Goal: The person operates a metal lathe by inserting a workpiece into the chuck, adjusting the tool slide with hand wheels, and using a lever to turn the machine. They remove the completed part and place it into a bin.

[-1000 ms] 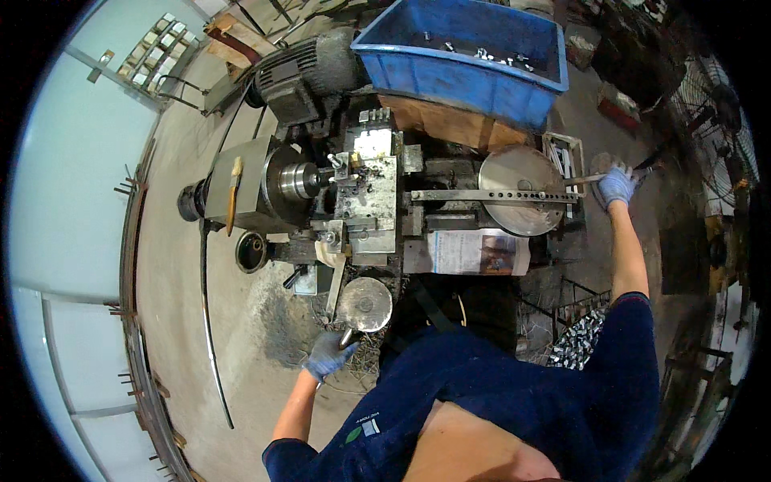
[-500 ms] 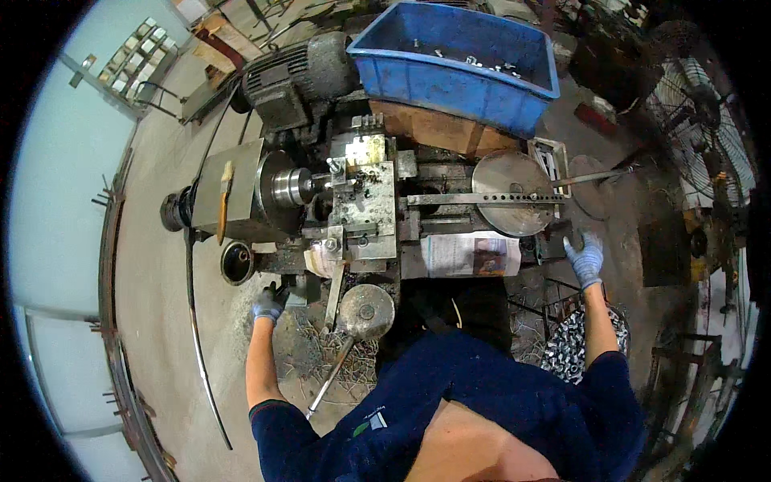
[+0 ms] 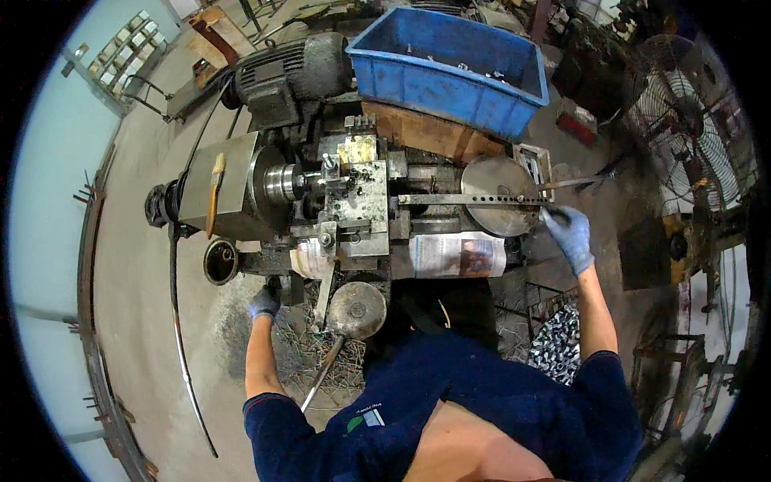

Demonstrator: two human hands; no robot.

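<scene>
My left hand (image 3: 264,302), in a grey-blue glove with dark fingers, is curled at the front edge of a lathe-like machine (image 3: 357,201); what it grips is hidden. My right hand (image 3: 572,238), gloved alike, has its fingers bent around the right end of a flat metal bar with a row of holes (image 3: 482,199). That bar runs from the machine's slide across a round metal disc (image 3: 502,221). At the left, a shiny round chuck (image 3: 280,183) faces the tool slide. A wooden-handled brush (image 3: 214,193) lies on the headstock cover.
A blue bin (image 3: 450,84) with a few small metal parts stands behind the machine, beside a motor (image 3: 297,71). Newspaper (image 3: 458,255) covers the front rail. Low at right sits a heap of metal parts (image 3: 556,341). A lever with a round plate (image 3: 358,310) juts toward me. A fan (image 3: 675,120) stands far right.
My right hand has moved up and left from beside the machine's right end to the end of the perforated bar. My left hand stays at the front edge. The view has shifted slightly.
</scene>
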